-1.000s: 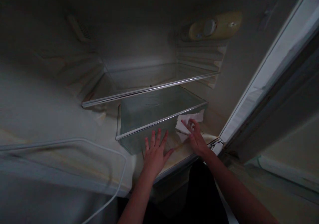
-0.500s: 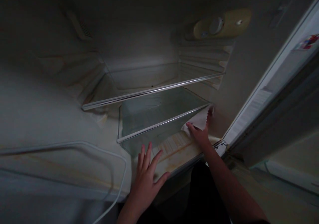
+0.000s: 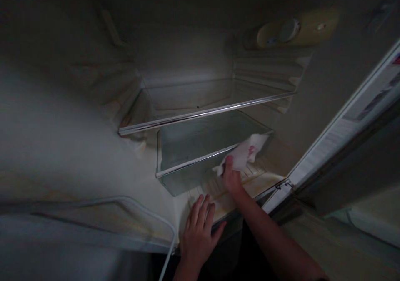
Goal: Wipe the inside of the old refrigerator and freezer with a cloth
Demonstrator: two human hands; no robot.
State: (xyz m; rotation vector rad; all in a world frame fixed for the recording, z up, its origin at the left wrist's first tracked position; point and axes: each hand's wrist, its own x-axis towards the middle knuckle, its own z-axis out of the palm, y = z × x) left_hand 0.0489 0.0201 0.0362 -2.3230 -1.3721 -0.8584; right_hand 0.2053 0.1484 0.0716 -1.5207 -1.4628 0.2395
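Note:
A pale cloth [image 3: 242, 156] with a small red mark is gripped in my right hand [image 3: 231, 176], thumb on top. The cloth lies against the front of the clear drawer [image 3: 190, 174] low in the fridge, lapping over its upper edge. My left hand [image 3: 199, 231] holds nothing; its fingers are stretched out at the front edge of the stained fridge floor [image 3: 223, 201], left of my right forearm. Whether the left palm presses on that edge I cannot tell.
A glass shelf with a bright front trim [image 3: 206, 113] spans the fridge above the drawer. A dial [image 3: 289, 30] sits on the upper right wall. The loose door seal [image 3: 150, 214] hangs across the lower left. The open door [image 3: 353, 147] stands at the right.
My right hand has drawn the cloth left from the drawer's right corner to its front, and the cloth has turned over. My left hand has shifted slightly right, its fingers closer together. The view has shifted.

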